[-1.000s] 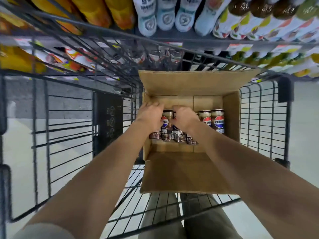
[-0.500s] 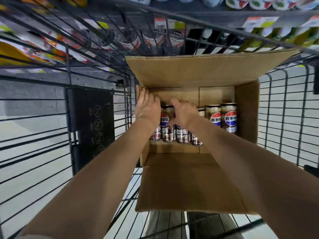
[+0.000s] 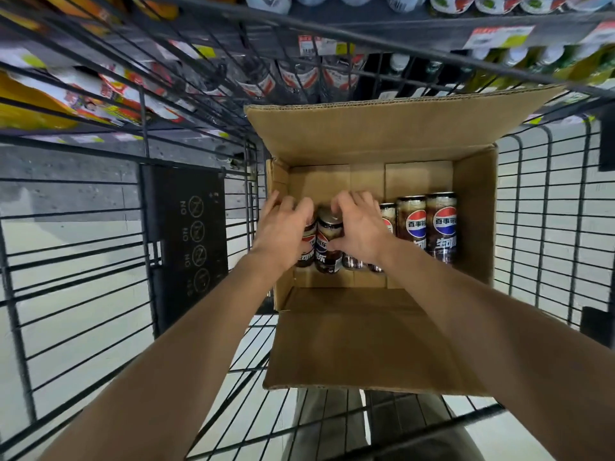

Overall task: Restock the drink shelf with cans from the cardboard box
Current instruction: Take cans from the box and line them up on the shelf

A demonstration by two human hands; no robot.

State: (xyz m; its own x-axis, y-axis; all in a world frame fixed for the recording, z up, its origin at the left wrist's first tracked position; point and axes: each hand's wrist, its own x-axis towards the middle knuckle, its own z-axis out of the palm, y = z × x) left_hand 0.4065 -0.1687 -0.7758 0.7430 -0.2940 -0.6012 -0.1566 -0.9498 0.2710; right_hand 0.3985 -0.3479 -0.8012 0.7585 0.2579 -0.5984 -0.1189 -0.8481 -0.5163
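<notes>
An open cardboard box [image 3: 474, 211] sits in a wire cart, with its flaps folded out. Several dark cola cans with red, white and blue logos stand in a row inside. My left hand [image 3: 286, 232] is wrapped over the leftmost can [image 3: 307, 249]. My right hand [image 3: 361, 232] curls over the top of the can beside it [image 3: 327, 249], thumb pressed on its side. Two cans [image 3: 426, 227] at the right end stand untouched. The drink shelf [image 3: 382, 34] runs across the top, with bottles in rows.
The black wire cart [image 3: 83, 247] encloses the box on the left, right and front. A black sign panel [image 3: 191, 241] hangs on the cart's left side. Snack packets [image 3: 109, 101] lie on shelves at upper left. My trouser legs [image 3: 332, 427] show below the cart.
The view has tilted down and drawn closer to the box. Both hands stay on the left cans, with fingers now spread further over the tops.
</notes>
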